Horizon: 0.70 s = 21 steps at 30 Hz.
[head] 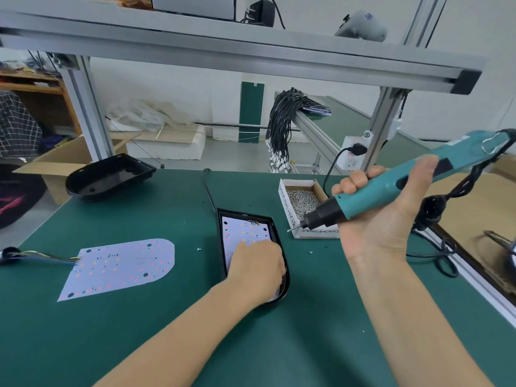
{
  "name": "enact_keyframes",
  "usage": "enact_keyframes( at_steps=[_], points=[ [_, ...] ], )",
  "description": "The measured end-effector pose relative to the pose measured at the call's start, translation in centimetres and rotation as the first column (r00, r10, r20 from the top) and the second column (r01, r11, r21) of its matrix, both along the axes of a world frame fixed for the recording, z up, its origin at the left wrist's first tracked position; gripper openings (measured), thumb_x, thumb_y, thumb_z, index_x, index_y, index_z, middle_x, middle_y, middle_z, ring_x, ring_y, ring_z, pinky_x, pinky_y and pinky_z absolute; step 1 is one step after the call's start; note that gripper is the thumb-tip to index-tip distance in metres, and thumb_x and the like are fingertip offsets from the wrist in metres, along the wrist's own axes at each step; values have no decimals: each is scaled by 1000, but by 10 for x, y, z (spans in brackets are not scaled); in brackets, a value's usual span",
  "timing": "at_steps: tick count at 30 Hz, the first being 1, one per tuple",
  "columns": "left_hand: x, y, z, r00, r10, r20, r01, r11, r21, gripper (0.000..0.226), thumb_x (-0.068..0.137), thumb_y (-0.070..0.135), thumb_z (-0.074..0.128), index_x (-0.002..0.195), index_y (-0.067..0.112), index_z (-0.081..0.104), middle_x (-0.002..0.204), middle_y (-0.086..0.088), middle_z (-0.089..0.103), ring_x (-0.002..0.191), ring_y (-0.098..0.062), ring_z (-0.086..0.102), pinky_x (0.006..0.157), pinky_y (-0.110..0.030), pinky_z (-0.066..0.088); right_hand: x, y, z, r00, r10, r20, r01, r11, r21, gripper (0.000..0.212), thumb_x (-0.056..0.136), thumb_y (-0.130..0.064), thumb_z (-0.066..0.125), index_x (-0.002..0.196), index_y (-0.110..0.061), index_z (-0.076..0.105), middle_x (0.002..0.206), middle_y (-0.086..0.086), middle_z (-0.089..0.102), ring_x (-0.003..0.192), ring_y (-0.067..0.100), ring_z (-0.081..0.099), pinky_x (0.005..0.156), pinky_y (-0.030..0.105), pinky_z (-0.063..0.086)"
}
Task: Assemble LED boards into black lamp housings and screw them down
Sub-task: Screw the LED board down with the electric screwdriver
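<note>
white walls [173,88], alu frame shelf [223,48] over green bench [139,331], wooden desk [30,88] far left.

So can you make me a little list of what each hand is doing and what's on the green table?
left hand: rests curled on the LED board inside the black housing
right hand: grips the teal electric screwdriver, tip over the screw box
spare LED board: flat on the green table, wires attached
empty housing: far left corner
</note>
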State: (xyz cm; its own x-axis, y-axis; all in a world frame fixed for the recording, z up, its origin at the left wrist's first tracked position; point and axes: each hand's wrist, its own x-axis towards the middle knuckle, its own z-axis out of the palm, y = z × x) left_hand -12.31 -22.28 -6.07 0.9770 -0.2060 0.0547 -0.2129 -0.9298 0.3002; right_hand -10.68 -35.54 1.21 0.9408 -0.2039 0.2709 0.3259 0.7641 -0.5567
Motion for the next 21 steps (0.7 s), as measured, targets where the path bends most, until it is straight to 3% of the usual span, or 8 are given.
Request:
enact_keyframes(
  at_steps=[2, 3, 5, 8, 10, 14, 17, 21],
  points=[
    [-1, 17, 11, 999, 8, -40, -22, 930, -366, 21, 92, 12, 54, 77, 25, 59, 81, 3, 60, 73, -15, 53, 73, -24, 43, 1, -4, 2, 999, 32, 14, -32, 999, 4, 55, 79, -74, 48, 69, -20, 47, 63, -3, 46, 56, 14, 44, 65, 27, 43],
    [-3, 26, 17, 997, 14, -73, -52, 839, -542, 23, 92, 12, 57, 72, 24, 59, 71, 7, 58, 63, -8, 49, 63, -18, 42, 1, -4, 4, 998, 60, 25, -60, 998, -4, 57, 72, -76, 56, 71, -20, 47, 65, -4, 46, 57, 14, 44, 66, 27, 44],
    [-6, 43, 28, 991, -10, -134, -107, 544, -832, 22, 90, 9, 63, 70, 20, 62, 62, 11, 56, 55, -1, 45, 54, -10, 37, 3, 0, 8, 991, 117, 59, -116, 993, -19, 58, 53, -69, 74, 72, -21, 48, 66, -5, 47, 58, 12, 46, 66, 26, 45],
    [-8, 55, 37, 970, -159, -184, -168, 106, -980, 9, 80, 12, 67, 71, 11, 64, 71, -3, 59, 62, -9, 50, 61, -15, 45, 11, 14, 12, 986, 139, 93, -134, 989, -62, 37, 58, -44, 82, 68, -23, 54, 64, -8, 46, 55, 7, 46, 63, 23, 45],
    [-6, 56, 37, 954, -234, -189, -211, -72, -975, 6, 76, 13, 64, 72, 9, 65, 75, -7, 61, 64, -11, 53, 62, -18, 49, 18, 23, 16, 988, 125, 92, -120, 991, -64, 26, 74, -32, 71, 69, -23, 48, 60, -10, 42, 51, 5, 42, 61, 21, 44],
    [0, 57, 34, 933, -301, -198, -273, -232, -933, 9, 79, 10, 62, 72, 9, 67, 79, -8, 63, 66, -12, 56, 65, -20, 53, 28, 29, 22, 986, 132, 103, -128, 991, -45, 26, 81, -31, 59, 70, -23, 37, 57, -11, 40, 48, 4, 39, 58, 19, 42],
    [5, 56, 32, 929, -315, -193, -280, -260, -924, 9, 81, 8, 69, 72, 9, 68, 80, -8, 63, 66, -12, 57, 67, -20, 54, 32, 31, 22, 986, 127, 112, -121, 991, -53, 26, 81, -30, 59, 68, -22, 38, 56, -11, 40, 47, 4, 39, 58, 20, 42],
    [8, 55, 29, 926, -327, -186, -286, -291, -913, 6, 77, 11, 63, 72, 10, 67, 81, -7, 63, 67, -12, 57, 68, -21, 54, 33, 33, 22, 981, 142, 132, -136, 989, -56, 27, 82, -30, 60, 67, -22, 39, 56, -11, 40, 47, 5, 39, 58, 20, 41]
  ],
)
